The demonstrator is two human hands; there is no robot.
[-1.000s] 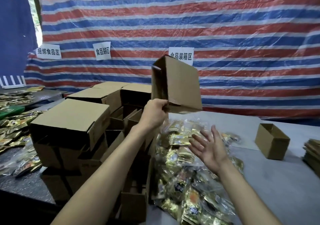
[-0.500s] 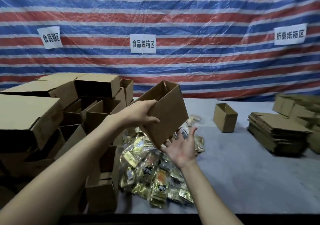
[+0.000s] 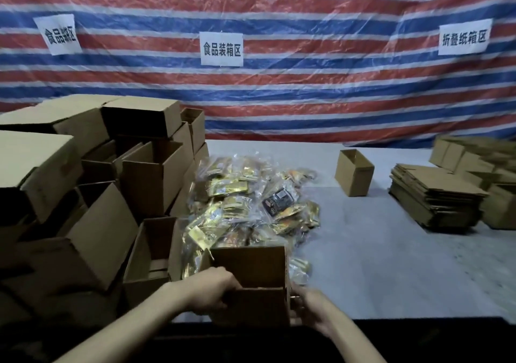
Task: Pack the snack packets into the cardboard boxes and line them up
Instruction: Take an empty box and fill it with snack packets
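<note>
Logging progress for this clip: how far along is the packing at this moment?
Done: nothing clearly; the heaped boxes on the left lie jumbled, unaligned. In hand: the left hand and right hand hold an open box at the near edge of the table, no packets visible inside. Left: the whole packet pile lies loose, unpacked.

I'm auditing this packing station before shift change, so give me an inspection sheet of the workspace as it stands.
Surface: grey table, no spills seen.
Job's things: open box upright at near edge; snack packets heaped behind it; piled boxes at left.
Clutter: lone box and flattened cardboard stack at right.
Hands: left hand grips open box's near wall; right hand at its right corner, grip blurred.
Cables: nothing seen.
Surroundings: striped tarp with three paper signs.
</note>
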